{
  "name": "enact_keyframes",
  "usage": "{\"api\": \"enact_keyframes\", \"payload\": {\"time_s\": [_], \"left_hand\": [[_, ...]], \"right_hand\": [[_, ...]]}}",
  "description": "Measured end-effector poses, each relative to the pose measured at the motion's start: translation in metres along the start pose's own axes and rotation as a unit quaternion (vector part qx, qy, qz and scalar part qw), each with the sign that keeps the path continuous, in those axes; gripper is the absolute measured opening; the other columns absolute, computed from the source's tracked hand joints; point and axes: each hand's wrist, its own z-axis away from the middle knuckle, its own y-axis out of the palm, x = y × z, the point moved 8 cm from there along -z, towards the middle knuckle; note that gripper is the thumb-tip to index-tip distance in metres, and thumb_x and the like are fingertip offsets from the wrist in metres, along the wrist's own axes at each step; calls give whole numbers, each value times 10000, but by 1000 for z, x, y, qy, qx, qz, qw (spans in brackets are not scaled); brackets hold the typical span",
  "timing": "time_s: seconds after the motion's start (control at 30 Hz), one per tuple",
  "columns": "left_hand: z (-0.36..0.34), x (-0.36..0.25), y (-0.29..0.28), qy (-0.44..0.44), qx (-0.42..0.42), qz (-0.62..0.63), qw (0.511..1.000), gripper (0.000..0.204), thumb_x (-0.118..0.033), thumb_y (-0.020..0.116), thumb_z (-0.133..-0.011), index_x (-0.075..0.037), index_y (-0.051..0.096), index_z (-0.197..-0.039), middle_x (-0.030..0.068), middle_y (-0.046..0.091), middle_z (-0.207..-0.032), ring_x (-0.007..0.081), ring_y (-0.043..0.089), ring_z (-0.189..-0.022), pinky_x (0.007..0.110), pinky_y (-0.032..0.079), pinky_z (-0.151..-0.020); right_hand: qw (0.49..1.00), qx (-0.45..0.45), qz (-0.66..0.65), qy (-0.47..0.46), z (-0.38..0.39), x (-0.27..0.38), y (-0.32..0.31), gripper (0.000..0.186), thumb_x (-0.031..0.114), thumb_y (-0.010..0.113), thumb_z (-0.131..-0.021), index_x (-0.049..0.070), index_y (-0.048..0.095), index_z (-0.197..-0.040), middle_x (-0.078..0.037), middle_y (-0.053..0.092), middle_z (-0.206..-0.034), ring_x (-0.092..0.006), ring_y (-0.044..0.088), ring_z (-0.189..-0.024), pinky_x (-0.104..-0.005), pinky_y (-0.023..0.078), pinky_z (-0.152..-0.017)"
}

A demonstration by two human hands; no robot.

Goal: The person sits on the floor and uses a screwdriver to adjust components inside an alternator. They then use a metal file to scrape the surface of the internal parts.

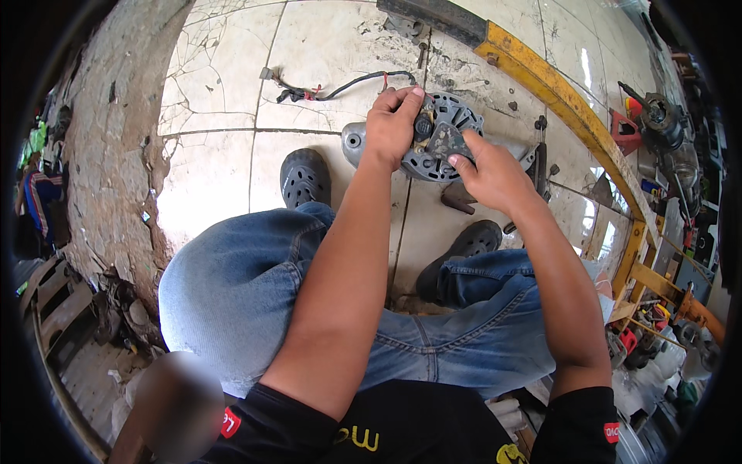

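Observation:
A round grey slotted metal housing, like an alternator end [423, 165], lies in front of me with a silver metal casing [353, 143] beneath or behind it. My left hand [393, 127] grips the housing's left side, thumb on top beside a black round fitting [423, 125]. My right hand [487, 166] holds a dark, worn, flat part [446, 141] against the middle of the housing, thumb pressed on its lower edge. A dark cable with connectors and red bits [348, 85] runs over the tiles from behind the housing toward the left.
A yellow-and-black metal frame [572, 100] arcs across the back and right. My clogs [305, 178] stand on cracked tiles [216, 69]. Mechanical parts and tools [665, 116] crowd the right edge. Broken concrete [112, 193] and a metal frame [58, 309] lie at left.

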Motion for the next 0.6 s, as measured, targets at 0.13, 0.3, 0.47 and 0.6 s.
{"api": "enact_keyframes", "payload": {"time_s": [0.13, 0.3, 0.47, 0.6], "left_hand": [[-5, 2, -2, 31, -5, -5, 1000, 378, -311, 725, -969, 42, 752, -1101, 97, 632, -1162, 191, 613, -1067, 301, 477, -950], [-7, 6, -3, 9, 0, 11, 1000, 374, -312, 726, -966, 39, 759, -1089, 111, 631, -1204, 215, 601, -1125, 317, 457, -998], [-7, 2, -6, 41, -19, -30, 999, 358, -304, 725, -967, 32, 761, -1086, 94, 633, -1173, 200, 612, -1086, 312, 469, -970], [-1, -1, 3, 8, 1, 5, 1000, 346, -294, 723, -973, 35, 761, -1071, 65, 627, -1107, 171, 615, -1025, 300, 486, -919]], "right_hand": [[999, -38, -19, -24, -1, -3, 1, 291, 294, 626, -981, 64, 516, -1120, -286, 679, -890, -512, 634, -906, -589, 468, -746], [1000, -6, 0, -7, -1, 1, 0, 291, 292, 625, -982, 59, 512, -1113, -281, 678, -884, -512, 634, -902, -587, 469, -744], [999, -18, -15, -24, -1, -1, 2, 291, 298, 626, -982, 60, 518, -1111, -276, 680, -886, -512, 634, -902, -584, 473, -749], [1000, -10, 0, 0, -1, -5, 0, 293, 308, 629, -981, 68, 525, -1114, -276, 682, -887, -509, 637, -903, -580, 477, -749]]}}
